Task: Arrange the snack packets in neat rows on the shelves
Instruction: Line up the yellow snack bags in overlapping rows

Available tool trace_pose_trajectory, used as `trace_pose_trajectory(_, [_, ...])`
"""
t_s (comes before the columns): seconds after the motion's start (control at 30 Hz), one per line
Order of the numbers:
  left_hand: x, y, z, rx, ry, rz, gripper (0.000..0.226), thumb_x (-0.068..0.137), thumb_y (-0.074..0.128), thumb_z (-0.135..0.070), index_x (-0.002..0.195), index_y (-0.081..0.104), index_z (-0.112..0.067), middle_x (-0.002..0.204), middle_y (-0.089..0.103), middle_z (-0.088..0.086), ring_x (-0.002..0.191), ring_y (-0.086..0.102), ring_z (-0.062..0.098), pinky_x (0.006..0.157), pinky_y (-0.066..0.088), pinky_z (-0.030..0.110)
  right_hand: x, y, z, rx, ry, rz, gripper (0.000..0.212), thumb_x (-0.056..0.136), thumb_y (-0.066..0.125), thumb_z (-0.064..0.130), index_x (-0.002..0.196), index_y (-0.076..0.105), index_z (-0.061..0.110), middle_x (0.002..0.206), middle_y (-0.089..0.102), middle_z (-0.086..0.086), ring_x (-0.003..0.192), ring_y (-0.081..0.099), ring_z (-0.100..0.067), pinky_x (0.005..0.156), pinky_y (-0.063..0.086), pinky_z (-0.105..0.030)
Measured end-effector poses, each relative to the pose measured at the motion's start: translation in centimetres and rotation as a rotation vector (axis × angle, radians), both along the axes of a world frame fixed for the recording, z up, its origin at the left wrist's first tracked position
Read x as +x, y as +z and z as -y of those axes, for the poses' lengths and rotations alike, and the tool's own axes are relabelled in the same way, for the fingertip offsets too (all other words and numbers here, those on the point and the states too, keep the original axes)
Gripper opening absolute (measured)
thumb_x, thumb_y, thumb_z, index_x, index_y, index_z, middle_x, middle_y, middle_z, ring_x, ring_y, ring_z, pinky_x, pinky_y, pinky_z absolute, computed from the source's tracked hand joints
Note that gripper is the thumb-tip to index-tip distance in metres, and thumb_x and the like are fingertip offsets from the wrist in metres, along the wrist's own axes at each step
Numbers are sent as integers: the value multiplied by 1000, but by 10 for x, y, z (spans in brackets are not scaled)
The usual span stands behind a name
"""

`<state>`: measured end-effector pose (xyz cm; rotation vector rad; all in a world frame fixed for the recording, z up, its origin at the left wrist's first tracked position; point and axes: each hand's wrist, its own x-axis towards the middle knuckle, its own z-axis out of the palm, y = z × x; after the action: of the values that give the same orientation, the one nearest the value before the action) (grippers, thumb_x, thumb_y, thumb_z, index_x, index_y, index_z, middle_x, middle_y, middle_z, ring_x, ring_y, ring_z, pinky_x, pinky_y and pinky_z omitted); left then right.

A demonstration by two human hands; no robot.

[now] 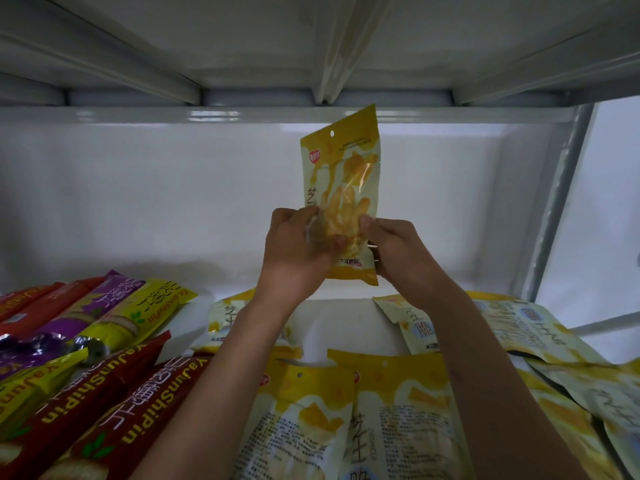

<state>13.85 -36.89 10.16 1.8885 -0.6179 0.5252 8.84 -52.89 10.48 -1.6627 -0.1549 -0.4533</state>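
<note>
1. Currently the task is only partly complete: one yellow snack packet (341, 188) is held upright in the air above the rear of the white shelf (349, 317), and it is not yet set down.
2. Left hand (296, 244): its grip is clamped on the lower left part of the held packet, fingers curled around the clear window area.
3. Right hand (393, 249): its grip pinches the lower right edge of the same packet, thumb on the front face.
4. Shelf contents, left side: long stick-type packets (104, 386) in red, purple and yellow-green lie side by side at a slant. They look roughly grouped, but their ends do not line up in a straight row.
5. Shelf contents, centre and right: flat yellow packets (398, 410) of the same kind as the held one lie overlapping. Some face up and some show the printed back, and those on the right are fanned at differing angles.
6. A bare strip of shelf remains between the two rear yellow packets, directly below the held packet; this is probably its intended place, though the arms hide part of that area.
7. Remaining work, as judged: place the held packet, square up the overlapping yellow packets into rows, and straighten the stick packets.
</note>
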Motion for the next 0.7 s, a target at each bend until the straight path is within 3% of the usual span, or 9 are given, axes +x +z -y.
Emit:
trace_pose_trajectory(0.1, [1,-3,3,0,-13,19,47,94,76,-29,138,61,-25,123,51,-3,112,62,16,99,56,35,2,-2,-1,-26,-23,27,43,112,45,33,114,74,1,108,78,-16,97,78,-32,91,62,-50])
trace_pose_trajectory(0.2, [0,-5,6,20,-137,-47,45,98,69,-39,141,58,-34,131,52,-8,114,61,3,83,52,9,-2,0,-2,-1,1,49,37,110,50,31,117,75,5,106,80,-11,95,78,-29,85,65,-40])
trace_pose_trajectory(0.27, [-1,-7,8,29,-186,-83,48,96,69,-48,140,57,-35,133,51,-10,115,59,-2,76,46,3,-2,-1,0,-19,6,51,38,108,52,35,118,76,7,105,80,-9,96,78,-26,85,65,-39])
trace_pose_trajectory(0.33, [1,-8,8,32,-200,-89,53,93,73,-48,142,56,-35,133,51,-12,116,58,-1,80,48,8,-1,-3,1,-26,2,27,44,108,49,42,119,76,8,106,80,-7,97,78,-24,85,64,-38])
trace_pose_trajectory(0.43, [4,-9,8,41,-225,-90,47,89,78,-43,132,60,-38,133,58,-8,119,61,6,89,60,27,2,-4,3,-26,-51,-15,47,108,45,47,125,74,15,113,78,0,99,77,-20,85,64,-37])
trace_pose_trajectory(0.57, [-2,-7,6,-39,-280,-157,49,84,68,-40,132,62,-38,124,67,-7,112,69,18,88,63,50,4,-5,6,-76,-59,37,26,102,66,17,126,74,17,115,75,-1,94,77,-16,80,65,-35])
trace_pose_trajectory(0.63, [-2,-9,6,-60,-318,-174,39,88,61,-29,125,64,-43,121,72,-6,110,73,22,89,62,53,8,-7,8,-101,-117,55,27,94,75,8,120,75,16,111,73,-3,88,75,-16,76,64,-36])
trace_pose_trajectory(0.7, [0,-10,5,-63,-347,-185,41,97,58,-20,134,62,-36,125,72,-6,111,72,18,91,62,44,14,-12,12,-154,-204,89,27,87,82,5,112,73,12,108,71,-2,85,73,-19,74,59,-35])
